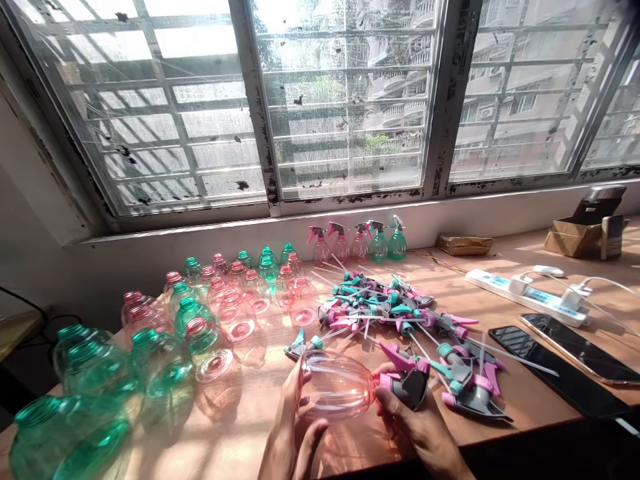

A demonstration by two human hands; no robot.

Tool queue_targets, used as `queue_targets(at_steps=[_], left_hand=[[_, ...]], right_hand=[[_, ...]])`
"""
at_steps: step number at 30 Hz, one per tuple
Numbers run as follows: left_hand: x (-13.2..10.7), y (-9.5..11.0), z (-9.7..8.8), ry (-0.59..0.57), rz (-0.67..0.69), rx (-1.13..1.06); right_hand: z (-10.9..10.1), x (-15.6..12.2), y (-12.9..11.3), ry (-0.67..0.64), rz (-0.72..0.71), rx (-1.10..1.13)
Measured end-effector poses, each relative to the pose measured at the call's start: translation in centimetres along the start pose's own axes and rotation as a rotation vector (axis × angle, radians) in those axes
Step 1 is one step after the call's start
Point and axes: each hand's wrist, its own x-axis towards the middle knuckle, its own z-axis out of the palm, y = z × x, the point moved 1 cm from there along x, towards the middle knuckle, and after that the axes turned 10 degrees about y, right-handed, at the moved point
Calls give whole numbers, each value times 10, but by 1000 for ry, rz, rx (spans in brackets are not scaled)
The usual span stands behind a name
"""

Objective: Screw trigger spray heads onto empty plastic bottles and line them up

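A clear pink spray bottle (337,387) lies on its side between my hands, just above the table's front edge, its neck toward the right. My left hand (295,420) is wrapped round the bottle's base end. At the neck, my right hand (400,407) grips the pink collar of a grey and pink trigger spray head (407,377), which sits against the bottle's mouth. How far the collar is screwed on is hidden by my fingers. Beyond the bottle lies a loose teal and grey spray head (303,344). More loose spray heads (480,393) are close to my right hand.
Open green bottles (160,363) and pink bottles (237,317) stand in rows at the left. A heap of spray heads (380,300) lies mid-table. Several assembled spray bottles (379,243) stand by the wall. At the right are a power strip (530,297) and two phones (585,347).
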Motion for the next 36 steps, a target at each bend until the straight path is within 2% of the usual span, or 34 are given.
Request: queue_targets(at_steps=[8,13,19,25,29,33,36], left_hand=[[3,2,3,51,64,53],[5,8,-2,-8,42,116],[3,10,-1,48,-55,98],[2,23,3,65,-65,15],[1,28,4,108,10,10],[3,20,2,138,115,95],[3,14,2,137,139,99]], right_hand=[[2,1,-2,9,-24,38],[1,1,0,1,-19,40],[1,0,1,-5,-8,54],[1,3,6,30,-38,35],[1,6,9,50,-64,-8],[1,6,11,22,-62,-19],[0,5,10,17,-61,4]])
